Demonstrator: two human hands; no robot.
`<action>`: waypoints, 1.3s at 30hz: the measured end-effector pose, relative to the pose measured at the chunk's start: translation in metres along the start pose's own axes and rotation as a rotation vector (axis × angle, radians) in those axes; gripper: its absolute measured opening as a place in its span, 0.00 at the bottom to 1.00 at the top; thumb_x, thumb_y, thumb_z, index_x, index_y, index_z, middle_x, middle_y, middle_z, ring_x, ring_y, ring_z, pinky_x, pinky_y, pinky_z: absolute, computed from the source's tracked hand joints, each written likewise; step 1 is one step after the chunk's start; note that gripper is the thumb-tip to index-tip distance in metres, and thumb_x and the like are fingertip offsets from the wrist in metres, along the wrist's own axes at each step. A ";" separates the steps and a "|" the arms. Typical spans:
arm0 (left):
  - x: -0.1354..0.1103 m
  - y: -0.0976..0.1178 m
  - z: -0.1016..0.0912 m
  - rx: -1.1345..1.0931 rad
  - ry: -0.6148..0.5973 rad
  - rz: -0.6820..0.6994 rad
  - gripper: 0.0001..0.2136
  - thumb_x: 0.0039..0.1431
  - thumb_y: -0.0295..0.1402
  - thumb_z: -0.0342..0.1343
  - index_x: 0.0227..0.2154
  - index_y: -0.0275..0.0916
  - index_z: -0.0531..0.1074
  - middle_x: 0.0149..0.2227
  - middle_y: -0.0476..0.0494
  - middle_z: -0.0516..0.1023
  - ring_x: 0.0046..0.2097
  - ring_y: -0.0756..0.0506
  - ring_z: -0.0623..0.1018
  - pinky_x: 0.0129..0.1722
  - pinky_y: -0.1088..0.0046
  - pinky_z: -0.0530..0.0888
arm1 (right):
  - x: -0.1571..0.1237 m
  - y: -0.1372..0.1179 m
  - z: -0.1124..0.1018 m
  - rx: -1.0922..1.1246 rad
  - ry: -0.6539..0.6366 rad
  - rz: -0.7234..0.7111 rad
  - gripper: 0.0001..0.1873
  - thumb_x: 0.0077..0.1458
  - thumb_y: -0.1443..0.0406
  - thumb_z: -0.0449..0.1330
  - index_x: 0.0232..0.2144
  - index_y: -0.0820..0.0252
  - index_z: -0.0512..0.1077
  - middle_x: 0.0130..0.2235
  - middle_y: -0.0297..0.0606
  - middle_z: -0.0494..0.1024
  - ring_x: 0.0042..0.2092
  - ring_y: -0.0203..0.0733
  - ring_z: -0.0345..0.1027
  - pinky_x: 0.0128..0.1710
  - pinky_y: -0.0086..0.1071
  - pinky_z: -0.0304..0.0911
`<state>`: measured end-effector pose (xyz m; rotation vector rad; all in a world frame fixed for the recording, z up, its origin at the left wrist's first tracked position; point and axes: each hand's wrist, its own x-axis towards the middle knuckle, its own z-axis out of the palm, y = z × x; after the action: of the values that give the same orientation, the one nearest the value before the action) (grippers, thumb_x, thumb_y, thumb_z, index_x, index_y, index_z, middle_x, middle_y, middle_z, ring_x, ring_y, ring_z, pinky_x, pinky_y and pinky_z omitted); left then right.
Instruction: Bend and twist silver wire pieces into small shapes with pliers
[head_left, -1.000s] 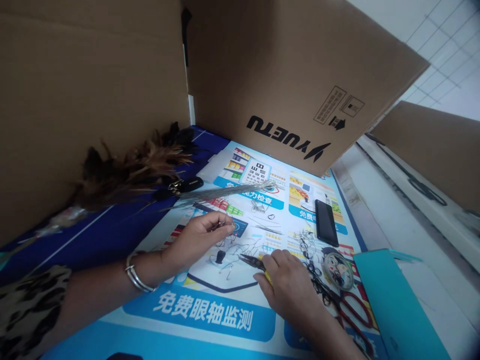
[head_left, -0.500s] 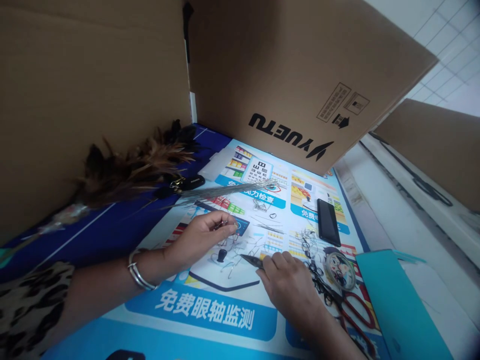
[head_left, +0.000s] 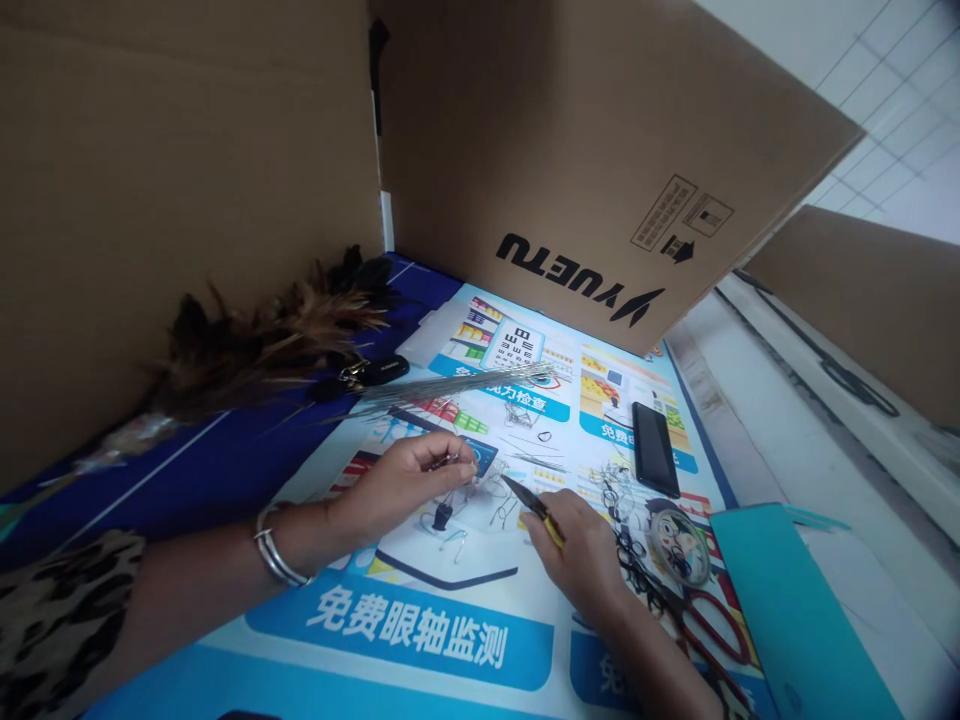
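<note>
My left hand (head_left: 401, 485) is closed in a pinch on a small bent piece of wire (head_left: 450, 462), held just above the printed poster (head_left: 420, 630). My right hand (head_left: 581, 555) grips yellow-handled needle-nose pliers (head_left: 534, 503), whose dark tip points up and left toward the wire. Several bent wire pieces (head_left: 495, 500) lie on the poster between and under my hands. A silver bangle (head_left: 274, 548) is on my left wrist.
A bundle of straight wires (head_left: 457, 382) lies behind my hands, beside a feather duster (head_left: 262, 345) and a black key fob (head_left: 379, 370). A black phone (head_left: 654, 434), round tin (head_left: 679, 545), red-handled scissors (head_left: 709, 625) and teal folder (head_left: 795, 610) sit to the right. Cardboard walls (head_left: 600, 150) stand behind.
My right hand has lifted the pliers off the poster and swung the tip up toward my left hand. My left hand has stayed in place, pinching the wire.
</note>
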<state>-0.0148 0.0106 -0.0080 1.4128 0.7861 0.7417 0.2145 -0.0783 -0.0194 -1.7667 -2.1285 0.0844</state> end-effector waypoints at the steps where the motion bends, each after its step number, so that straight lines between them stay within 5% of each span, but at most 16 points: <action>1: 0.000 -0.001 0.000 0.002 -0.019 -0.008 0.08 0.56 0.36 0.54 0.29 0.36 0.69 0.27 0.50 0.67 0.29 0.51 0.66 0.26 0.78 0.64 | 0.000 0.000 0.001 0.005 0.010 0.003 0.10 0.58 0.59 0.52 0.36 0.59 0.68 0.33 0.38 0.72 0.37 0.39 0.66 0.37 0.28 0.59; 8: -0.001 -0.004 0.001 0.027 -0.160 -0.053 0.09 0.54 0.38 0.55 0.30 0.36 0.70 0.28 0.50 0.68 0.27 0.52 0.67 0.26 0.77 0.66 | 0.000 -0.001 0.000 -0.010 0.073 -0.025 0.11 0.58 0.59 0.52 0.38 0.60 0.68 0.34 0.39 0.72 0.37 0.39 0.66 0.37 0.29 0.59; 18: 0.002 -0.004 0.003 0.056 -0.267 0.089 0.06 0.53 0.35 0.56 0.27 0.37 0.71 0.32 0.47 0.69 0.35 0.48 0.70 0.34 0.74 0.68 | -0.002 -0.012 -0.008 -0.172 0.024 -0.061 0.11 0.60 0.60 0.50 0.31 0.60 0.67 0.31 0.39 0.70 0.35 0.41 0.62 0.34 0.31 0.54; 29: 0.001 0.000 0.003 0.073 -0.281 0.017 0.07 0.54 0.34 0.55 0.27 0.36 0.70 0.27 0.49 0.70 0.30 0.50 0.70 0.31 0.75 0.66 | -0.002 -0.018 -0.008 -0.091 -0.011 -0.044 0.10 0.59 0.60 0.51 0.34 0.60 0.68 0.32 0.39 0.71 0.36 0.40 0.63 0.33 0.30 0.55; 39: 0.000 -0.007 -0.002 -0.217 -0.310 -0.122 0.09 0.54 0.38 0.56 0.28 0.36 0.69 0.22 0.50 0.69 0.25 0.51 0.68 0.27 0.76 0.64 | -0.001 -0.016 -0.011 0.092 -0.112 0.071 0.08 0.57 0.60 0.53 0.35 0.58 0.68 0.33 0.37 0.71 0.36 0.39 0.64 0.34 0.29 0.57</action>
<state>-0.0162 0.0114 -0.0152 1.2340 0.5275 0.4825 0.2027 -0.0850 -0.0052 -1.8224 -2.1015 0.3017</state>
